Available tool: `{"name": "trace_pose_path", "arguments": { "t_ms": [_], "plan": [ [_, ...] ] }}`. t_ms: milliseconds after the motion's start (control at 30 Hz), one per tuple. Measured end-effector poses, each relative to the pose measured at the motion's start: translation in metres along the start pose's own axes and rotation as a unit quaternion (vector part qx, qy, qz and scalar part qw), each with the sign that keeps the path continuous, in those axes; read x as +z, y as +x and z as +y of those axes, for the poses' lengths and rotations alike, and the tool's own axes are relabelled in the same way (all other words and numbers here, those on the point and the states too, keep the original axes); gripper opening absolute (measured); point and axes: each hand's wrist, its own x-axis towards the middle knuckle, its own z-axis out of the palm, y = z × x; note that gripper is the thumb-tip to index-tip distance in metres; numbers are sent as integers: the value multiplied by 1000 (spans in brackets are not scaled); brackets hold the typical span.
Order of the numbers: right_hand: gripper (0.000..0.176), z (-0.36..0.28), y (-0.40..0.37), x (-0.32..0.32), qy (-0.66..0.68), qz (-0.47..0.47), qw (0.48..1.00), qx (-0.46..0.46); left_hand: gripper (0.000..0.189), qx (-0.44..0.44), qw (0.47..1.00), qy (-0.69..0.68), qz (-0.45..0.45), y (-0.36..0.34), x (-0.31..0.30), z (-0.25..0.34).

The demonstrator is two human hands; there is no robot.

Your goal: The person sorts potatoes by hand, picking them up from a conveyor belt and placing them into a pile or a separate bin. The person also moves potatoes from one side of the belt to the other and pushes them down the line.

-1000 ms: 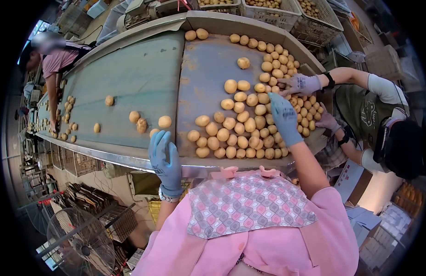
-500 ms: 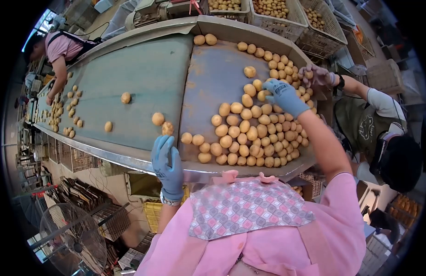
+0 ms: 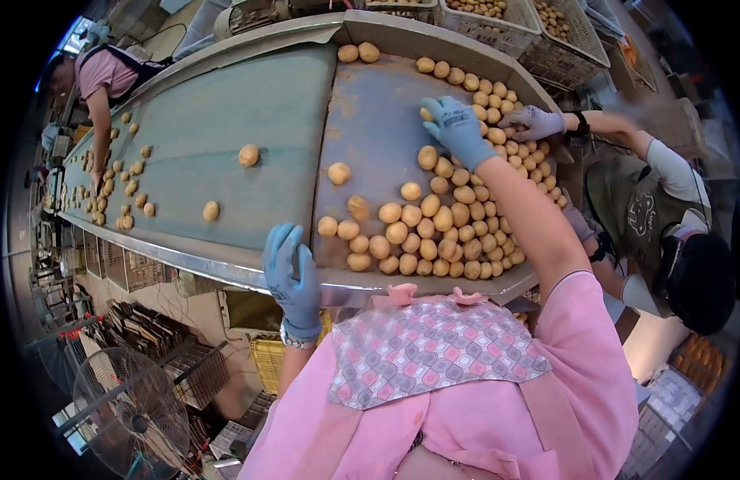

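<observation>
My right hand (image 3: 456, 132), in a blue glove, reaches over the far part of the metal sorting surface. Its fingers curl around a potato (image 3: 425, 114), which shows partly at the fingertips. Near the front rim, my left hand (image 3: 292, 276) is raised in a matching glove, fingers apart and nothing in them. A heap of potatoes (image 3: 442, 218) covers the right side of the surface. Two loose ones, a potato (image 3: 339, 173) and a blurred potato (image 3: 358, 208), lie between the belt and the heap. More potatoes (image 3: 248, 155) ride on the green belt (image 3: 226, 104).
At right, a co-worker's gloved hand (image 3: 534, 124) touches the heap's edge. Another person (image 3: 106, 76) bends over the belt's far left end. Crates of potatoes (image 3: 494, 30) stand beyond the metal rim (image 3: 458, 44). A fan (image 3: 134, 412) stands at lower left.
My right hand has moved left and away from me onto a potato. Two potatoes have passed from the belt onto the metal surface. The co-worker's hand has shifted left.
</observation>
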Motion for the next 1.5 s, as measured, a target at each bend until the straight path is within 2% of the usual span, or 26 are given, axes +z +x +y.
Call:
{"name": "trace_pose_path", "arguments": {
  "t_ms": [33, 67, 133, 167, 233, 267, 333, 400, 433, 467, 500, 533, 567, 600, 633, 700, 867, 967, 1033, 1067, 1133, 1167, 1200, 1333, 1433, 1500],
  "plan": [
    [43, -4, -3, -18, -1, 44, 998, -36, 28, -1, 1000, -3, -2, 2, 2, -1],
    [42, -6, -10, -39, -31, 110, 982, -150, 29, -2, 1000, -9, -4, 1, 1, -3],
    [40, -12, -21, -83, -85, 226, 895, -374, 29, -7, 1000, -21, -7, -2, 1, -9],
    [40, 7, -9, -99, -114, 252, 904, -328, 29, -9, 1000, -17, -10, -1, 3, -7],
    [43, 59, 20, -140, -100, 163, 974, -122, 29, -19, 999, 1, -27, -2, -1, -3],
    [44, 89, 29, -160, -75, 184, 979, -49, 29, -17, 999, -27, -24, -2, -1, -3],
    [45, 90, 23, -183, -84, 308, 946, -62, 29, -9, 999, -20, -24, -3, -2, -5],
    [42, 61, -10, -165, -60, 296, 941, -153, 29, -3, 1000, -20, -17, -2, 0, -6],
    [41, 27, -41, -138, -20, 220, 951, -217, 29, -3, 1000, -20, -14, -2, 0, -7],
    [35, -29, -72, -138, 66, 44, 965, -250, 29, -4, 1000, -19, -11, -4, 0, -7],
    [33, -73, -99, -108, 31, -193, 942, -273, 28, -6, 1000, -24, -6, -4, 1, -6],
    [32, -94, -131, -83, -48, -153, 873, -460, 27, -7, 1000, -27, -1, -2, 2, -4],
    [35, -90, -156, -62, 77, 10, 845, -529, 26, -9, 1000, -27, 0, -3, 1, -2],
    [40, -90, -164, -20, 161, -19, 850, -501, 26, -6, 999, -31, -6, -4, 0, -1],
    [40, -94, -154, -9, 182, -39, 870, -456, 26, -2, 999, -34, -11, -2, 0, -1],
    [41, -102, -108, -8, 165, 21, 924, -343, 26, 10, 999, -36, -13, 0, 0, -1],
    [35, -145, -82, -28, 159, 59, 944, -284, 27, 15, 999, -46, -4, 1, -4, -7],
    [18, -146, -117, -36, 157, 52, 928, -334, 27, 2, 999, -52, 13, 0, -4, -6],
    [16, -133, -133, -50, 177, 68, 932, -310, 27, -6, 998, -51, 28, 0, -5, -7],
    [18, -122, -124, -57, 182, 23, 956, -229, 27, 7, 998, -47, 34, 1, -6, -7],
    [29, -95, -107, -65, 136, 18, 979, -147, 27, -10, 998, -53, 25, 0, -6, -6],
    [34, -83, -99, -64, 55, 1, 990, -131, 27, -16, 998, -57, 22, 2, -6, -6],
    [36, -69, -96, -28, 122, 58, 983, -127, 27, -11, 998, -67, 13, 3, -6, -9],
    [34, -69, -59, -31, 103, -108, 989, -7, 26, -6, 998, -66, -2, 8, -12, -7],
    [26, -55, -73, -6, 91, 16, 988, -124, 27, -32, 998, -54, -8, 6, -15, 2],
    [29, -64, -77, -7, 82, 63, 985, -137, 32, 12, 998, -55, -13, 12, -16, -5]
  ]
}}
